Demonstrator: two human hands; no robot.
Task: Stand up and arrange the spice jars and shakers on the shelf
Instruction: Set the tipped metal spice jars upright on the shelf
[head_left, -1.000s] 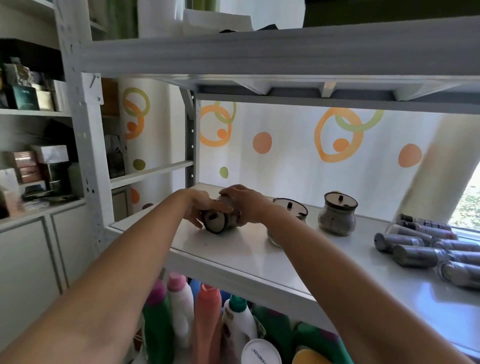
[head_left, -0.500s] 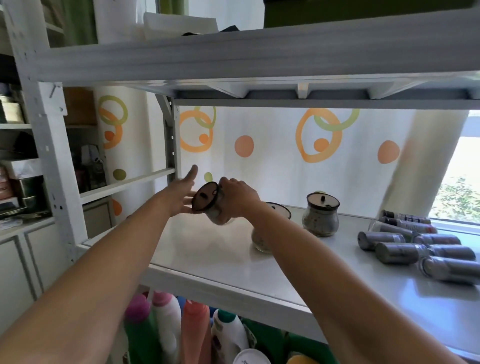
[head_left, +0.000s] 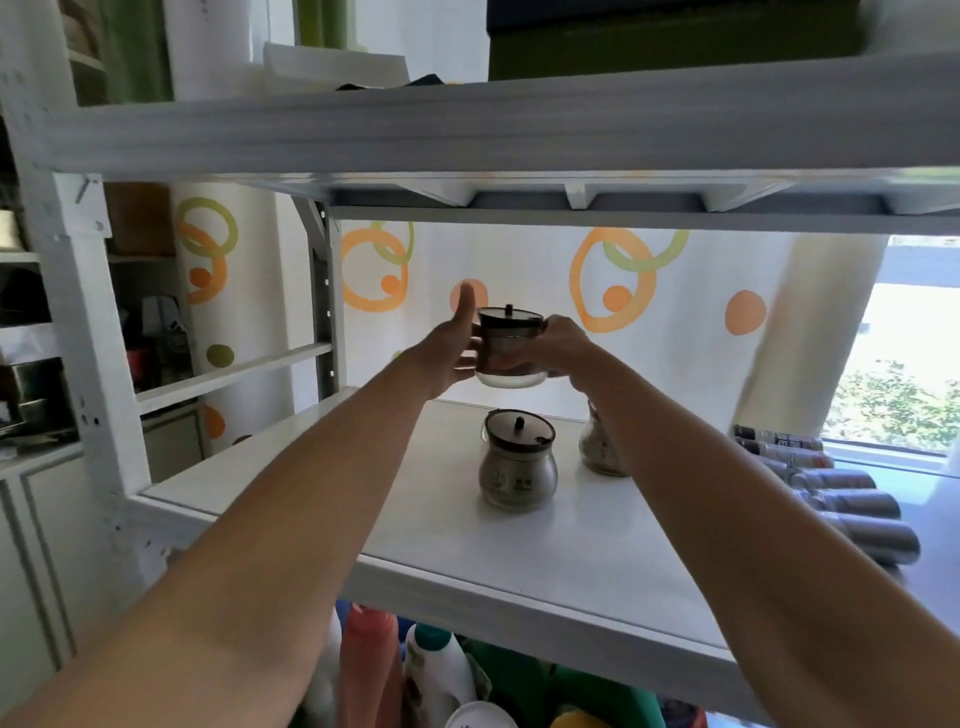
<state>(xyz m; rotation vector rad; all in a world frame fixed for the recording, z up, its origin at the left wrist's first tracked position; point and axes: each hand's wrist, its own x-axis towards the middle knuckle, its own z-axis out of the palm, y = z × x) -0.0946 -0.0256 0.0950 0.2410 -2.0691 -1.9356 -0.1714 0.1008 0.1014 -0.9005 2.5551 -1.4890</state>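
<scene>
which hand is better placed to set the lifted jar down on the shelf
Probably right. The right hand wraps the upright jar with curled fingers above the shelf, while the left hand only touches its side, thumb raised.

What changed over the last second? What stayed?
The dark-lidded glass spice jar went from lying on its side on the white shelf to upright and raised above it. The right hand grips it throughout; the left hand opened midway and now touches its side, thumb up. The two upright jars and the toppled silver shakers stayed put.
</scene>
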